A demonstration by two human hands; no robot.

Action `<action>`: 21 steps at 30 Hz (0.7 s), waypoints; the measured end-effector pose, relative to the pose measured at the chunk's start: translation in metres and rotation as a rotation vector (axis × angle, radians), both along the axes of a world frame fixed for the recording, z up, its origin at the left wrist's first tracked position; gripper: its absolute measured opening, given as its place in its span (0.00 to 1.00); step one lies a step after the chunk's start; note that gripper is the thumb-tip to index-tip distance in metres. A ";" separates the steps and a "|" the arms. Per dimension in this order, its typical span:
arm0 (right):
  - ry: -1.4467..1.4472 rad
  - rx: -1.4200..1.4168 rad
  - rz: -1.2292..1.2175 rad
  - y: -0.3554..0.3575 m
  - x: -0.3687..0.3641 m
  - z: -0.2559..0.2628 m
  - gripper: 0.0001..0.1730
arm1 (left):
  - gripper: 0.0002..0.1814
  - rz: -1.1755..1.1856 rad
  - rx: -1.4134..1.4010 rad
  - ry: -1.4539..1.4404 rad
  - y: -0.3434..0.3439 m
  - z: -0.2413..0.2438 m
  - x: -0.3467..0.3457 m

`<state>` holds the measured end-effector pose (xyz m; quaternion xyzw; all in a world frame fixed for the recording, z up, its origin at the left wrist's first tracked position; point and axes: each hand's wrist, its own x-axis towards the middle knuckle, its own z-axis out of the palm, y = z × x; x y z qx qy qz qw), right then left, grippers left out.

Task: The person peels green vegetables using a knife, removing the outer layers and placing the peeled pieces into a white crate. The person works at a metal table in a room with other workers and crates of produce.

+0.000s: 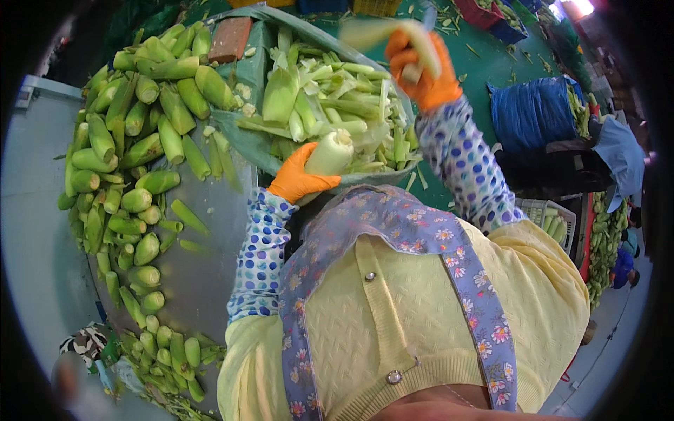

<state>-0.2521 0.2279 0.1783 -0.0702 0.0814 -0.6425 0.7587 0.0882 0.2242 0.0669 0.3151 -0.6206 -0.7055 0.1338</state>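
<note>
My left hand (295,176), in an orange glove, grips a mostly husked ear of corn (333,152) with pale inner leaves still around it. Its cut stem end points up and to the right. My right hand (425,73), also orange-gloved, is raised beyond a green-lined bin. Its fingers are closed around a pale strip of corn husk (429,55), which is blurred by motion. Between and below the hands, loose green and whitish husks (347,102) fill the bin, whose green liner (239,137) folds over the near-left side.
Unhusked corn ears (139,142) are heaped along the metal table (195,284) to my left. A red brick (230,39) rests on the liner's corner. At right are a blue sack (532,110), a crate of corn (547,223) and another person (621,152). Crates line the far floor.
</note>
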 end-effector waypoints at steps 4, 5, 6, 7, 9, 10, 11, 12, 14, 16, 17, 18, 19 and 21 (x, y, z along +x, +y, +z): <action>0.556 0.163 -0.325 -0.036 -0.029 -0.015 0.16 | 0.42 0.023 0.234 0.067 0.013 -0.006 0.008; 0.856 0.239 -0.250 -0.039 -0.035 -0.039 0.19 | 0.41 0.047 0.306 0.095 0.015 0.000 0.004; 1.150 0.300 -0.143 -0.043 -0.041 -0.061 0.21 | 0.40 0.073 0.372 0.127 0.015 0.005 0.000; 1.546 0.362 0.039 -0.037 -0.027 -0.055 0.23 | 0.39 0.106 0.433 0.160 0.014 0.011 -0.003; 2.207 0.150 -0.057 -0.027 -0.029 -0.105 0.27 | 0.37 0.099 0.453 0.188 0.010 0.017 -0.007; 2.201 0.058 -0.036 -0.023 -0.015 -0.101 0.26 | 0.38 0.119 0.436 0.176 0.008 0.010 -0.005; 2.193 -0.022 -0.010 -0.004 0.006 -0.090 0.26 | 0.39 0.133 0.428 0.162 0.008 0.004 -0.004; 2.196 -0.217 -0.028 0.013 0.025 -0.081 0.24 | 0.39 0.145 0.445 0.176 0.009 0.000 -0.004; 2.204 -0.462 -0.032 0.041 0.054 -0.064 0.21 | 0.38 0.154 0.475 0.204 0.008 -0.006 -0.010; 2.231 -0.579 0.005 0.056 0.071 -0.053 0.19 | 0.36 0.179 0.458 0.211 0.013 0.006 -0.019; 2.279 -0.575 -0.003 0.057 0.072 -0.056 0.20 | 0.36 0.190 0.449 0.216 0.015 0.010 -0.022; 2.328 -0.570 -0.011 0.058 0.072 -0.062 0.20 | 0.35 0.184 0.420 0.203 0.016 0.010 -0.024; 2.377 -0.566 -0.018 0.060 0.073 -0.066 0.20 | 0.34 0.179 0.391 0.190 0.017 0.009 -0.026; 2.348 -0.584 -0.092 0.064 0.073 -0.067 0.12 | 0.33 0.159 0.343 0.193 0.018 0.009 -0.029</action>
